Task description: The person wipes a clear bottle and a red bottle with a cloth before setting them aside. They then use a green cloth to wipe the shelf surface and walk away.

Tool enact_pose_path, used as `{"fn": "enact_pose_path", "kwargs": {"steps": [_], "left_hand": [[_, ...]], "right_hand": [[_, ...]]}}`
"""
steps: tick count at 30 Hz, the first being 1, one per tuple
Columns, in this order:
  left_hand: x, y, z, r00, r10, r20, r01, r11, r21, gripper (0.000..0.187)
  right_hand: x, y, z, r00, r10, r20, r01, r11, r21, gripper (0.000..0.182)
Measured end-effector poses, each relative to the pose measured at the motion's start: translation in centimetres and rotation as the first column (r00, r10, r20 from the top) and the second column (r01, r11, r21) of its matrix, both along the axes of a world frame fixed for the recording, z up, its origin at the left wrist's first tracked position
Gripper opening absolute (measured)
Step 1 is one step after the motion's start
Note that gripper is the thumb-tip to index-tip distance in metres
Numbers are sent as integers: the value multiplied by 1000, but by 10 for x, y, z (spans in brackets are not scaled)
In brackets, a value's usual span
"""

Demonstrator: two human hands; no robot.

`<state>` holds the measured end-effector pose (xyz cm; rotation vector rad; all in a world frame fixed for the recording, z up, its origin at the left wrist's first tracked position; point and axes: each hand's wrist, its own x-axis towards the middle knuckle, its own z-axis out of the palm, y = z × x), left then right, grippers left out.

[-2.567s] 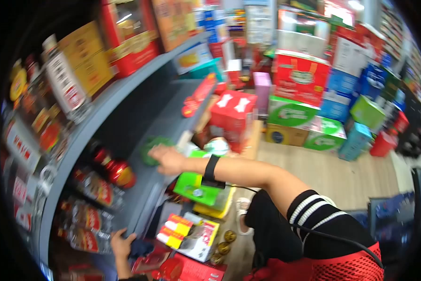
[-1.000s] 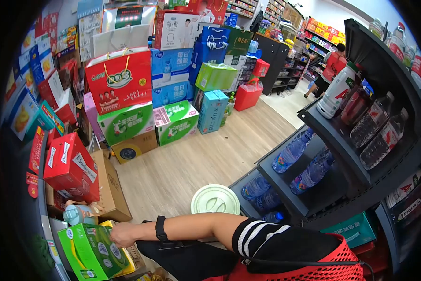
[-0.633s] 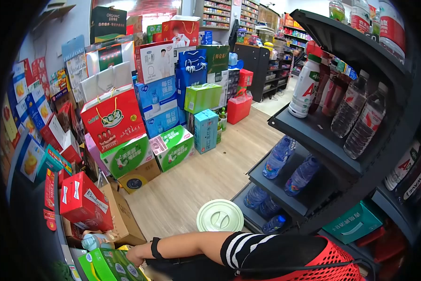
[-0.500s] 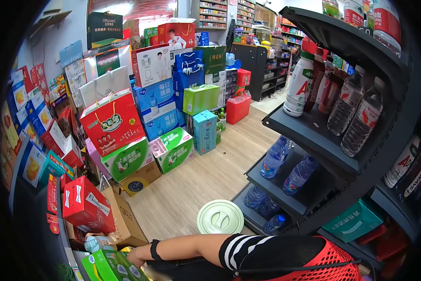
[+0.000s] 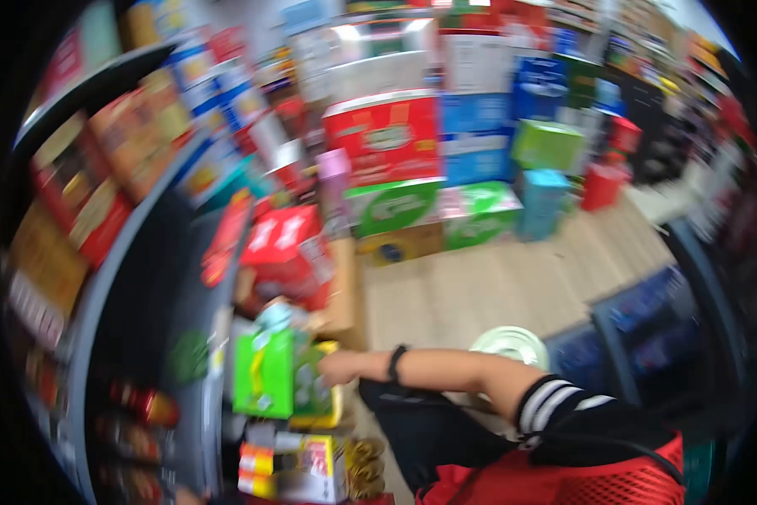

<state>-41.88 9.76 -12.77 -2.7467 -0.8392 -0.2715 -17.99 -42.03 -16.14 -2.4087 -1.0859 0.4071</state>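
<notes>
My right hand (image 5: 338, 368) reaches in from the right, a dark band at the wrist. Its fingers look curled at the right side of a bright green carton (image 5: 263, 374) with a yellow strip, though blur hides the fingertips. A yellow-edged green pack (image 5: 328, 412) sits against that carton. Just behind them is a pale blue, rounded item (image 5: 277, 316). Below stands a white and yellow box (image 5: 321, 467) beside several gold-topped items (image 5: 366, 467). My left hand cannot be made out; only a small skin-toned smear shows at the bottom edge.
A dark shelf (image 5: 155, 295) runs along the left with packaged goods. A red Budweiser box (image 5: 286, 252) stands behind the carton next to a cardboard box (image 5: 343, 295). Stacked gift boxes (image 5: 387, 139) line the back. A pale green round lid (image 5: 511, 347) and shelves of bottles (image 5: 648, 328) are at right.
The view has swung left and down, with blur, so the scene sits further right and more of the left shelf shows. My right hand stays at the green carton's side.
</notes>
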Motion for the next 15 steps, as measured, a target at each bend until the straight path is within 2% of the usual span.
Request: {"fn": "enact_pose_path", "kwargs": {"steps": [1, 2, 3, 4, 6, 8, 10, 12, 14, 15], "left_hand": [[-5, 8, -6, 999, 23, -34, -22, 1000, 14, 64], [3, -37, 35, 962, 183, -203, -206, 974, -98, 74], [4, -36, 39, 954, 188, -234, -225, 964, -144, 74], [6, -52, 56, 938, 234, -255, -300, 918, -259, 71], [4, -38, 43, 952, 159, -262, -220, 949, -224, 66], [11, -50, 54, 902, 272, -335, -364, 896, -255, 65], [12, -56, 60, 884, 277, -376, -384, 889, -248, 64], [17, -54, 60, 875, 279, -396, -389, 892, -231, 64], [20, -58, 66, 860, 276, -430, -407, 879, -248, 63], [23, -58, 69, 854, 270, -444, -411, 874, -259, 63]], "right_hand": [[7, 9, -9, 998, 56, 25, -55, 998, -30, 31], [7, 17, -8, 999, 23, -26, -20, 995, 94, 32], [10, 28, 4, 994, 52, -96, -46, 997, 58, 29], [17, 44, 1, 990, 85, -113, -73, 992, 106, 26], [21, 69, 24, 994, 106, 18, -104, 913, 395, 23], [34, 102, 73, 994, 102, 49, -113, 899, 424, 23], [50, 139, 110, 948, 144, 286, -267, 848, 459, 24], [71, 181, 131, 881, 194, 431, -362, 863, 353, 26], [102, 226, 121, 754, 216, 621, -471, 836, 281, 30], [113, 243, 124, 766, 329, 552, -442, 893, 82, 43]]}}
